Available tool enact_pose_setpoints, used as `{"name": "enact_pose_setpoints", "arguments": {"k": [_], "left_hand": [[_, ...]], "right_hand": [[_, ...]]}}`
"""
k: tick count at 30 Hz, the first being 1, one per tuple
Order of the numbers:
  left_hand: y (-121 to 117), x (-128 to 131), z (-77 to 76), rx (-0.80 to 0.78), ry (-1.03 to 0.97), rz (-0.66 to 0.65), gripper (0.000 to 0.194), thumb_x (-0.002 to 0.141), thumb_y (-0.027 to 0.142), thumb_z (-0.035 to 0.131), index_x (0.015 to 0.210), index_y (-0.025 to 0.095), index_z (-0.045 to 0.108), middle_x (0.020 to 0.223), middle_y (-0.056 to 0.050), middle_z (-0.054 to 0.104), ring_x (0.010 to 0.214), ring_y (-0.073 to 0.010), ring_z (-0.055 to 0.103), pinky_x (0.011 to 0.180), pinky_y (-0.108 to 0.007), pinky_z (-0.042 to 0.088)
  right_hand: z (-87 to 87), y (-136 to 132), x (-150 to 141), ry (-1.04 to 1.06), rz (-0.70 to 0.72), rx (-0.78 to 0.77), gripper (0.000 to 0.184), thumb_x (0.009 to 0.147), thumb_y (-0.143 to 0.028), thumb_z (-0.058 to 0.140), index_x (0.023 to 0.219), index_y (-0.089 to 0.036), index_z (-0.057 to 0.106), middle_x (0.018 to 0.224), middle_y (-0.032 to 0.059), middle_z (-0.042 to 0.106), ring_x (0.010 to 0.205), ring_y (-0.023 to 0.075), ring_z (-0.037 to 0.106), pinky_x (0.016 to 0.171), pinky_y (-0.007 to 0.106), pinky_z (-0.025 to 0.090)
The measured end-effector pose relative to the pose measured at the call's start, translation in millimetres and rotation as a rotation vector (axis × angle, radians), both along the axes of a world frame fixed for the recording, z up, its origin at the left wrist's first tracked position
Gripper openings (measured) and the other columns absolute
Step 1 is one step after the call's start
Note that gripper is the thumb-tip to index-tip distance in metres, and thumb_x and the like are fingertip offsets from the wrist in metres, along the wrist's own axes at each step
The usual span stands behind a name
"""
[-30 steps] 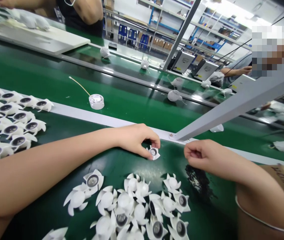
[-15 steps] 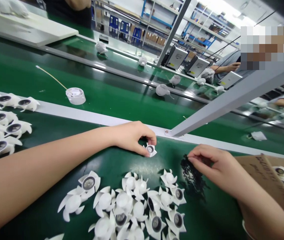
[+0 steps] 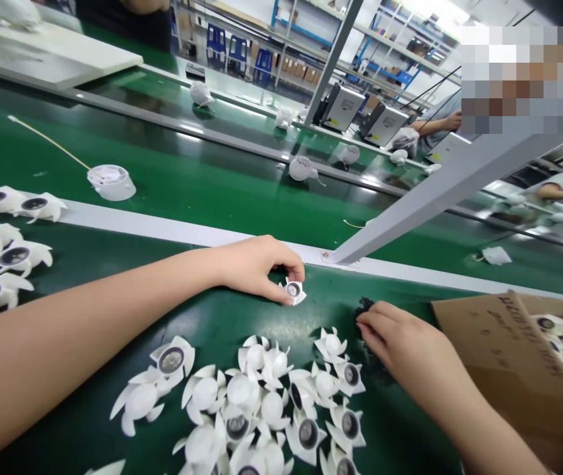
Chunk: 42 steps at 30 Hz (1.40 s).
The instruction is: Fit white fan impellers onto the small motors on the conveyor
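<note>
The left hand [image 3: 256, 267] grips a white plastic fan impeller [image 3: 292, 290] in a closed pinch above the green conveyor belt [image 3: 321, 316]; the right hand's [image 3: 395, 340] grip is unclear, near black granules [image 3: 363, 306]. A slipping pinch could drop the impeller onto the nearby pile of impellers [image 3: 256, 389]
</note>
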<state>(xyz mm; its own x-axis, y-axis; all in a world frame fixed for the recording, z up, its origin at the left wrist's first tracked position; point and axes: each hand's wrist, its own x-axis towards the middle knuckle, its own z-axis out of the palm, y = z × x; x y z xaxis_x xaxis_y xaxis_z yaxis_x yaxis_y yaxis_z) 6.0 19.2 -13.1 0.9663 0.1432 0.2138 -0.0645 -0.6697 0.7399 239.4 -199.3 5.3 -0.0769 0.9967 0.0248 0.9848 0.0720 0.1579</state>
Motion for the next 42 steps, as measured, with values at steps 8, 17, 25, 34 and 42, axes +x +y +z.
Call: {"name": "enact_pose_setpoints", "arguments": {"k": [8,17,25,34,42], "left_hand": [[0,-1,-1.1,-0.007,-0.006,-0.003,0.027,0.073,0.028,0.080,0.098,0.021,0.071,0.097,-0.001,0.072,0.090,-0.0153,0.064,0.077,-0.024,0.045],[0,-1,-5.1,-0.055,-0.049,0.009,0.030,0.071,0.022,0.078,0.100,0.020,0.069,0.097,-0.001,0.072,0.089,-0.0147,0.065,0.079,-0.024,0.047],[1,-1,-7.3,-0.121,-0.045,0.011,0.033,0.069,0.021,0.079,0.100,0.021,0.068,0.097,0.001,0.074,0.091,-0.0151,0.068,0.079,-0.025,0.047],[4,1,-10.1,-0.129,-0.036,0.008,0.039,0.067,0.023,0.081,0.102,0.021,0.063,0.096,0.003,0.074,0.090,-0.0139,0.068,0.080,-0.025,0.047],[5,1,-10.7,-0.127,-0.037,0.007,0.036,0.067,0.022,0.078,0.100,0.021,0.063,0.096,0.002,0.075,0.091,-0.0148,0.068,0.080,-0.025,0.047]], "right_hand": [[-9.6,1,-14,-0.228,0.013,0.070,0.027,0.095,-0.016,0.042,0.076,-0.017,0.061,0.076,0.0050,0.060,0.065,0.0191,0.060,0.056,0.032,0.036],[14.1,45,-44,0.690,-0.092,0.028,0.014,0.089,-0.023,0.050,0.079,-0.021,0.059,0.070,-0.0004,0.058,0.061,0.0128,0.052,0.055,0.024,0.041],[-5.4,80,-67,0.626,0.138,0.056,0.008,0.086,-0.018,0.053,0.081,-0.019,0.059,0.076,0.0023,0.059,0.068,0.0143,0.054,0.059,0.024,0.041],[-1.6,71,-70,0.491,0.258,0.076,0.017,0.094,-0.016,0.050,0.089,-0.016,0.067,0.086,0.0053,0.064,0.072,0.0140,0.060,0.063,0.025,0.046],[19.8,70,-70,0.322,0.277,0.152,0.028,0.098,-0.023,0.046,0.091,-0.018,0.073,0.076,0.0044,0.066,0.066,0.0147,0.059,0.061,0.027,0.045]]}}
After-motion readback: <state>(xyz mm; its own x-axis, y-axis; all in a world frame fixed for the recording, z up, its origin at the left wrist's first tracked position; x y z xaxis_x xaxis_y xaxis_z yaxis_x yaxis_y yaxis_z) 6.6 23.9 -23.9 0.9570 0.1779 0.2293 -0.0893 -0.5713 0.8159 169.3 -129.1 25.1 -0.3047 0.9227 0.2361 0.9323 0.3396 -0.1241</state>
